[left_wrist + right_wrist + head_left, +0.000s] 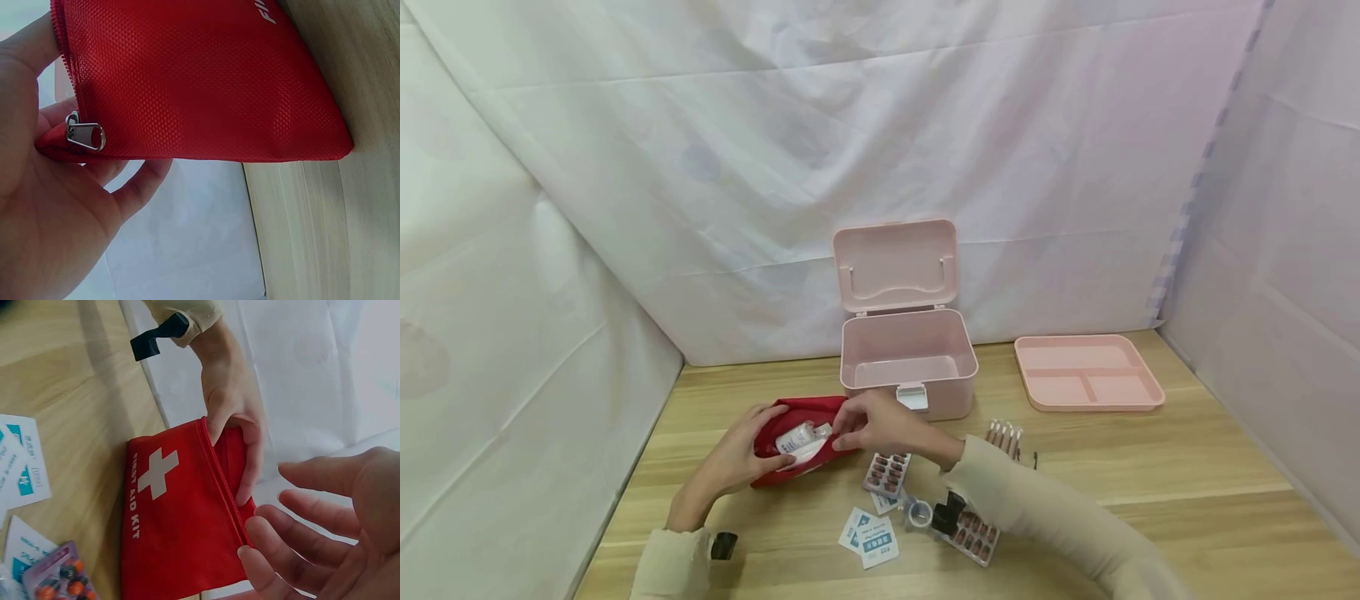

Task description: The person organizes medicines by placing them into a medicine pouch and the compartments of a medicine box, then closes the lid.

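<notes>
The bag (181,544) stands on the counter (1150,483), its long mouth running from hand to hand. The left hand (736,450) grips one end, nearer the bottle (793,438) inside. The right hand (882,422) touches the other; I can't tell if it pinches.

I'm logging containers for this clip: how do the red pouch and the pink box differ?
The red pouch is textured fabric with a white cross; the pink box looks like rigid plastic.
The pouch has a zip; the box has a hinged lid and a white latch.
The left hand grips the pouch; the box stands unheld.
Both are open at the top.
</notes>
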Demonstrator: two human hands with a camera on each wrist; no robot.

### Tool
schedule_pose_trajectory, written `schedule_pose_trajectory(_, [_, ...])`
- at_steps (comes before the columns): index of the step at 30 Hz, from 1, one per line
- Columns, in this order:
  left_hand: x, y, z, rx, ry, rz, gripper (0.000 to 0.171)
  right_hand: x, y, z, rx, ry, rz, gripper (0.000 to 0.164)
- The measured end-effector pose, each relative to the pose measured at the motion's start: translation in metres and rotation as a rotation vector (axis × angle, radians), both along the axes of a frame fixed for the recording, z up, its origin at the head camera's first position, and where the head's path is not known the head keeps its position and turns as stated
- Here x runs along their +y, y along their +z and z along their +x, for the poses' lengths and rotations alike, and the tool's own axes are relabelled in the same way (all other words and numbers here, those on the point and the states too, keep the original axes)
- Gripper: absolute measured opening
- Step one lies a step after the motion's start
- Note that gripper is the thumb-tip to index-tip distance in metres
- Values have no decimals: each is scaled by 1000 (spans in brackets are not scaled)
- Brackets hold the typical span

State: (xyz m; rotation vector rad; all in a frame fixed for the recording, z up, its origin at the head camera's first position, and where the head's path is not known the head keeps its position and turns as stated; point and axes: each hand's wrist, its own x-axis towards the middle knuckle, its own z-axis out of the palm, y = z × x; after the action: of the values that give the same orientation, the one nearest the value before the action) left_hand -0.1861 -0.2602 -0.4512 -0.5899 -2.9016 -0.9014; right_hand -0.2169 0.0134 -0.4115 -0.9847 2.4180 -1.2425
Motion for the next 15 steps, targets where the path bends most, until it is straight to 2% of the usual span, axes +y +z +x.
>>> schedule_pose_trajectory(10, [1, 2, 1, -28, 19, -19, 77, 22, -13, 6, -190, 116, 26, 15])
schedule_pose_trajectory(15, [2, 2, 2, -34, 24, -25, 77, 28, -25, 12, -222, 151, 87, 18])
